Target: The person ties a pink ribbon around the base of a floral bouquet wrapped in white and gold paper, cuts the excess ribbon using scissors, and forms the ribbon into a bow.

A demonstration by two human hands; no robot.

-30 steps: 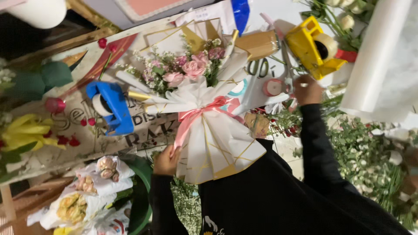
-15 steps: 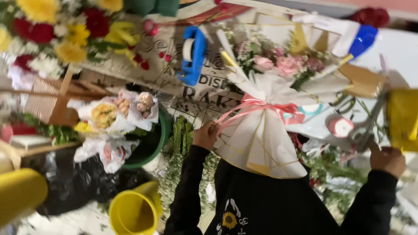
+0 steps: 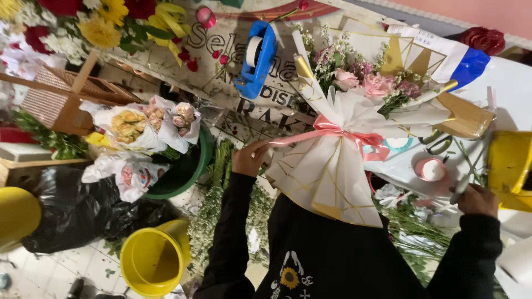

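1. In the middle of the head view, a bouquet [image 3: 346, 144] wrapped in white paper with thin gold lines lies on the cluttered work table [image 3: 521, 83]. Its long axis runs from the flared wrapper base, against the person's dark top, up to the pink flowers [image 3: 366, 83] at the far end.
2. A pink ribbon [image 3: 343, 133] is tied round the waist of the wrap, and one loose tail runs out leftward.
3. The left hand [image 3: 249, 159] sits just left of the wrapper, with its fingers closed on that ribbon tail. It is plainly the nearer hand to the bouquet.
4. The right hand [image 3: 477, 200] rests well to the right, apart from the bouquet, and is curled round the handle end of a slim metal tool, probably scissors [image 3: 468, 177]. The blades are too blurred to tell for sure.
5. So the ribbon's knot lies right of the left hand and left of the right hand, between the two.
6. Around them:
   - a blue tape dispenser [image 3: 257, 58] beyond the left hand;
   - a small pink ribbon roll [image 3: 431, 169] near the right hand;
   - a yellow container [image 3: 510, 166] at the right edge;
   - a green bucket [image 3: 191, 171] holding smaller wrapped posies;
   - a yellow bucket [image 3: 155, 257] on the floor.
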